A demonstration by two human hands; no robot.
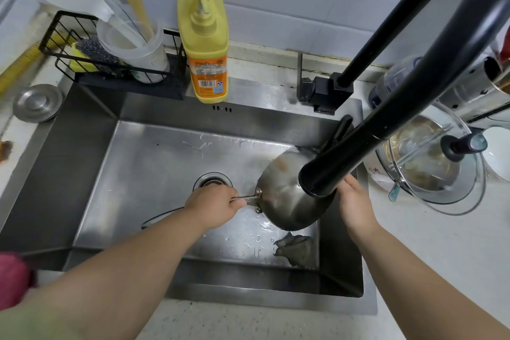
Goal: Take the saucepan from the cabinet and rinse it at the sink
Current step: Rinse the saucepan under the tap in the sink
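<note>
Saucepan (281, 196): polished metal, smooth, dulled by pale stains. Sink (154, 163): brushed steel, satin, beaded with water. Faucet (414, 63): matt black finish. Soap bottle (205, 44): glossy yellow plastic with an orange paper label. Scouring pad (95, 52): coarse metal wool in a black wire rack (63, 36). Lid (447, 174): clear glass. Rag (298, 248): grey wet cloth. Surface (427, 257): pale speckled stone, matt.

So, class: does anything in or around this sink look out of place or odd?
A crumpled grey rag lies in the sink, beneath the pan. The pan's inside shows brownish patches. Nothing looks spilled or broken.
</note>
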